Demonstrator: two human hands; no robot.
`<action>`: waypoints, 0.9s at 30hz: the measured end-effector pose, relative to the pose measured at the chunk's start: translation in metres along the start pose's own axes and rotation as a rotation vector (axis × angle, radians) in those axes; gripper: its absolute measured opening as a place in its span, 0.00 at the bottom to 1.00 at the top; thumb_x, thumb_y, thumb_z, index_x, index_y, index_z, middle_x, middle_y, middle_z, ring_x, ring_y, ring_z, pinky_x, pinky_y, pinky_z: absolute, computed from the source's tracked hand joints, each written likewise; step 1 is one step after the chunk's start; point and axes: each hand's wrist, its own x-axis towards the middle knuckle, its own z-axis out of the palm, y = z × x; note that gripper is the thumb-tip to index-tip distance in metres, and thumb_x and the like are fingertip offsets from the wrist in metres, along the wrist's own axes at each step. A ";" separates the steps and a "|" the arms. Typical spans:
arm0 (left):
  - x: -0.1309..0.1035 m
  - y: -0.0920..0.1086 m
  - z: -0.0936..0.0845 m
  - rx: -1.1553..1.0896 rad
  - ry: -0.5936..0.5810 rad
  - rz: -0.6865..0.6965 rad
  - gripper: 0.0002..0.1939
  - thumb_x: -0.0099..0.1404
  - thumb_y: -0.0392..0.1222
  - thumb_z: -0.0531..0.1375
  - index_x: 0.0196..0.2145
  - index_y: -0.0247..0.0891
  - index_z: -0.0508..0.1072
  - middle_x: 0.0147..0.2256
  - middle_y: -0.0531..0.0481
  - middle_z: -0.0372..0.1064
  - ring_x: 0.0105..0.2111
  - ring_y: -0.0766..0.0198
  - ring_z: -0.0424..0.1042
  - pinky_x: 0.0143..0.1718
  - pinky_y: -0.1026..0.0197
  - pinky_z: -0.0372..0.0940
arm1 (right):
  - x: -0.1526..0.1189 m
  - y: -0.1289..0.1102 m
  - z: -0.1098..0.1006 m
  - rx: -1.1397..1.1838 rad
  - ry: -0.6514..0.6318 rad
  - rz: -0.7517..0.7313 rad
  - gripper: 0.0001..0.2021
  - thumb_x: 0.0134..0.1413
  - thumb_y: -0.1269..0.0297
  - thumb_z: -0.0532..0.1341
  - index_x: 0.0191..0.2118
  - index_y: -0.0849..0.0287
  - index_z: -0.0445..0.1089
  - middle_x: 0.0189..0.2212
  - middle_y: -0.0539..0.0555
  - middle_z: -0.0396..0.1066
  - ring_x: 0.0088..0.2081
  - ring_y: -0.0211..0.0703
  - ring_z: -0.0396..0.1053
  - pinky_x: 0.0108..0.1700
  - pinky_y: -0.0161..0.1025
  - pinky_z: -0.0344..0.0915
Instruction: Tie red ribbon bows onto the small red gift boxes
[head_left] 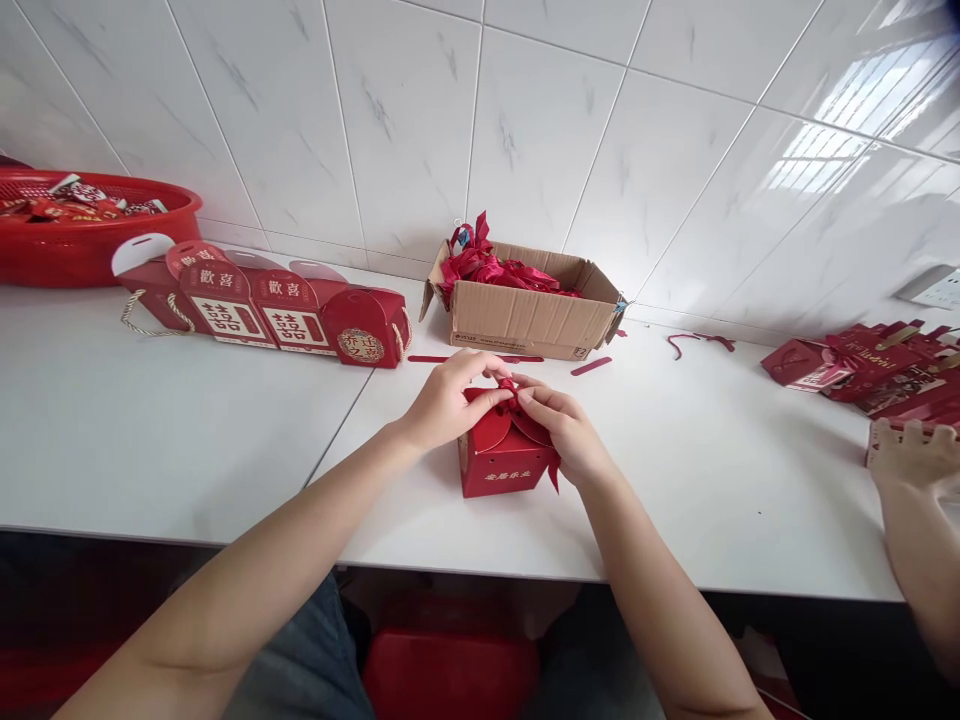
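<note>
red cardboard box (504,474), petal-topped; left hand (452,398) and right hand (570,428) finger-pinch its satiny, knotted ribbon (513,404).

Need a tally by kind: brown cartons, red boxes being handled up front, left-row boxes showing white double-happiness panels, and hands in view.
Brown carton: 1
Handled red box: 1
Double-happiness boxes: 2
Hands: 3 (left hand, right hand, another person's hand)
Total: 7

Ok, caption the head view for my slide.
Left hand and right hand pinching a red ribbon atop a red box, open cardboard carton behind.
</note>
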 end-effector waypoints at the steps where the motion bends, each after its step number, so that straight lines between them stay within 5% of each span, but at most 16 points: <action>1: 0.000 0.003 -0.002 0.020 0.005 -0.007 0.02 0.62 0.35 0.62 0.34 0.37 0.70 0.32 0.51 0.70 0.32 0.67 0.69 0.31 0.64 0.64 | 0.000 0.001 0.001 -0.003 0.029 0.005 0.14 0.50 0.50 0.64 0.31 0.57 0.76 0.63 0.55 0.58 0.59 0.56 0.62 0.56 0.49 0.62; 7: 0.000 0.020 -0.013 0.049 -0.298 -0.131 0.07 0.58 0.38 0.63 0.26 0.37 0.69 0.26 0.54 0.67 0.23 0.70 0.61 0.25 0.65 0.60 | -0.003 0.000 0.004 -0.131 0.056 -0.046 0.13 0.50 0.52 0.65 0.30 0.58 0.75 0.59 0.58 0.63 0.62 0.53 0.60 0.61 0.51 0.57; 16: 0.003 0.000 -0.015 0.013 -0.273 -0.173 0.06 0.63 0.41 0.62 0.35 0.40 0.80 0.33 0.49 0.75 0.29 0.66 0.70 0.31 0.63 0.66 | -0.005 -0.001 0.004 -0.224 0.134 -0.096 0.12 0.50 0.52 0.66 0.34 0.54 0.79 0.59 0.57 0.63 0.64 0.53 0.57 0.54 0.47 0.67; 23: 0.009 -0.014 -0.034 0.006 -0.452 -0.147 0.08 0.63 0.42 0.61 0.35 0.44 0.81 0.37 0.50 0.77 0.35 0.63 0.75 0.35 0.63 0.69 | -0.007 0.000 0.007 -0.352 0.046 -0.172 0.10 0.55 0.54 0.62 0.38 0.49 0.80 0.54 0.55 0.69 0.65 0.50 0.55 0.60 0.49 0.61; 27: 0.010 -0.011 -0.040 0.107 -0.462 -0.076 0.09 0.64 0.42 0.59 0.35 0.44 0.81 0.36 0.51 0.78 0.37 0.61 0.75 0.40 0.60 0.68 | -0.010 -0.001 0.007 -0.485 0.019 -0.229 0.11 0.58 0.56 0.60 0.41 0.47 0.79 0.50 0.54 0.72 0.59 0.52 0.62 0.55 0.51 0.63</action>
